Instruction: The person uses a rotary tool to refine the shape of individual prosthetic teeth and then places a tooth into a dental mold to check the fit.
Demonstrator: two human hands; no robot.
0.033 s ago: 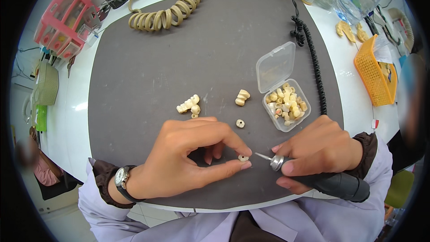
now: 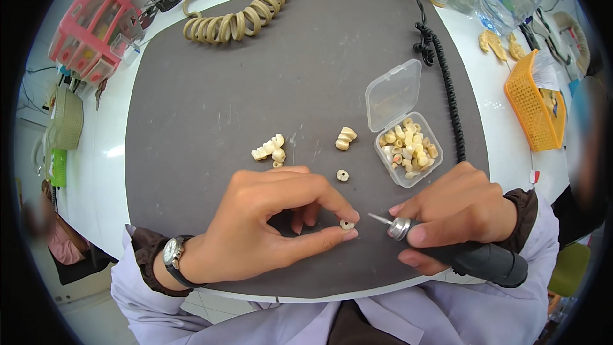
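Note:
Between thumb and index fingertip, my left hand [image 2: 281, 223] pinches a small pale dental crown [image 2: 347, 225]. My right hand [image 2: 456, 214] is wrapped round a black dental handpiece [image 2: 485, 262] with a silver nose and a thin bur [image 2: 379, 218]. The bur points left at the crown and stands a short way off it. Beyond my hands, a loose crown [image 2: 343, 176] lies on the grey mat [image 2: 255, 102], with a short joined crown piece [image 2: 345, 138] farther back. To its left sits a cluster of joined crowns [image 2: 269, 149].
An open clear plastic box [image 2: 408, 182] full of crowns stands right of centre, its lid tipped back. A black coiled cord [image 2: 447, 83] runs along the mat's right side. A beige coiled hose [image 2: 242, 25] lies at the back left. An orange basket [image 2: 533, 105] stands at the right.
My right hand has shifted slightly to the right with the handpiece, widening the gap between the bur and the crown. My left hand stays put.

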